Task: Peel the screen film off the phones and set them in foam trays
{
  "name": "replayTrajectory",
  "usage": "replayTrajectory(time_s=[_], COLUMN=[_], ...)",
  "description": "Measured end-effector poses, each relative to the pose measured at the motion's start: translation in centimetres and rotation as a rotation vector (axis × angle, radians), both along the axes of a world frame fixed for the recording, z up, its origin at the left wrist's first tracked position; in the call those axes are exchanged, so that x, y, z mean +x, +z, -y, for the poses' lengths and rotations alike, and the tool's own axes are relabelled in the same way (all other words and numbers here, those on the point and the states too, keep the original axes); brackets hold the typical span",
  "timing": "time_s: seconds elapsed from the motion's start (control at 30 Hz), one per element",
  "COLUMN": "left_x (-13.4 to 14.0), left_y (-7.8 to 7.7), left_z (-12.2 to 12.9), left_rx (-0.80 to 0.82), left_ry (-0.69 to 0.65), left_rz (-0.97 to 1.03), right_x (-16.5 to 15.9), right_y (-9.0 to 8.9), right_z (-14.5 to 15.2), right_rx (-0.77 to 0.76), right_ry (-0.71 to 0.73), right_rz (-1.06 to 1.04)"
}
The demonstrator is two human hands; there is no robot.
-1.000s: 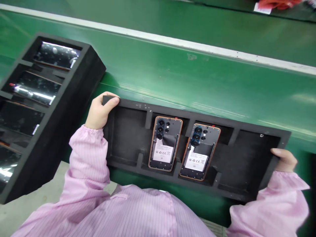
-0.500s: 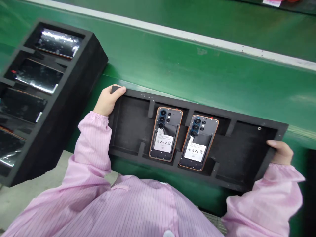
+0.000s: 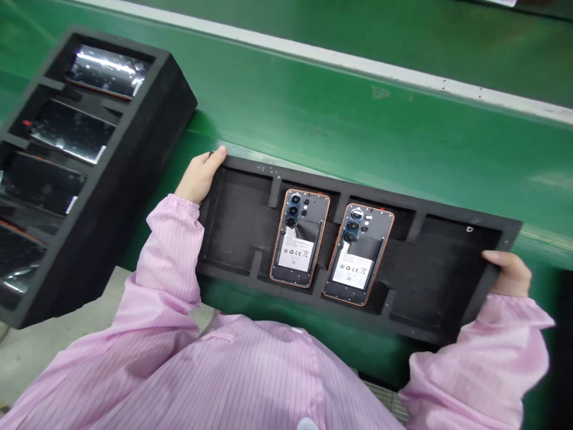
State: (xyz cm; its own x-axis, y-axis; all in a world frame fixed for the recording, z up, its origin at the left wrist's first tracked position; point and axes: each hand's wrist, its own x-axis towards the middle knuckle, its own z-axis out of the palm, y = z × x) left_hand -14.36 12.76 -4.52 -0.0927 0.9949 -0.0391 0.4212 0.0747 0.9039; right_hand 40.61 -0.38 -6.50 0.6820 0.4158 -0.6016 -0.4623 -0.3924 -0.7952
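A long black foam tray (image 3: 308, 173) is in front of my body, slanting down to the right. My left hand (image 3: 200, 174) grips its left end, thumb along the top corner. At the other end my right hand (image 3: 511, 272) holds the side wall, thumb over the rim and the other fingers hidden below. Two phones with orange frames and their back covers off lie in the middle compartments: one phone (image 3: 299, 239) left of centre, another phone (image 3: 360, 254) right of it. Camera lenses and white battery labels show on both. The two end compartments hold no phone.
To the left, a taller black foam tray stack (image 3: 138, 155) holds several phones screen-up, such as the top phone (image 3: 107, 70). A green work surface (image 3: 313, 107) stretches beyond my tray, with a pale strip (image 3: 286, 45) across it. A dark object (image 3: 546, 7) sits at the top right.
Both hands keep their hold on the tray. The tray and its two phones appear slightly higher in view, with the left end shifted a little. The camera view has moved slightly.
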Motion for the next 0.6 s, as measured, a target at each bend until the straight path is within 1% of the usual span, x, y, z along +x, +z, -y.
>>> replayTrajectory(time_s=[0.13,0.37,0.53,0.6], left_x=[0.0,0.2,0.2,0.2], left_y=[0.0,0.3,0.4,0.4], left_z=[0.0,0.1,0.1,0.1], left_rx=[0.002,-0.011,-0.01,-0.009], left_ry=[0.006,0.008,0.015,0.016], left_rz=[-0.03,-0.002,-0.001,0.001], right_x=[-0.6,-1.4,-0.6,-0.1], right_y=[0.4,1.1,0.7,0.2], right_z=[0.1,-0.5,-0.7,-0.6], right_rx=[0.02,-0.058,-0.07,-0.036], right_ry=[0.046,-0.038,-0.101,-0.082], right_rz=[-0.007,-0.019,0.04,0.045])
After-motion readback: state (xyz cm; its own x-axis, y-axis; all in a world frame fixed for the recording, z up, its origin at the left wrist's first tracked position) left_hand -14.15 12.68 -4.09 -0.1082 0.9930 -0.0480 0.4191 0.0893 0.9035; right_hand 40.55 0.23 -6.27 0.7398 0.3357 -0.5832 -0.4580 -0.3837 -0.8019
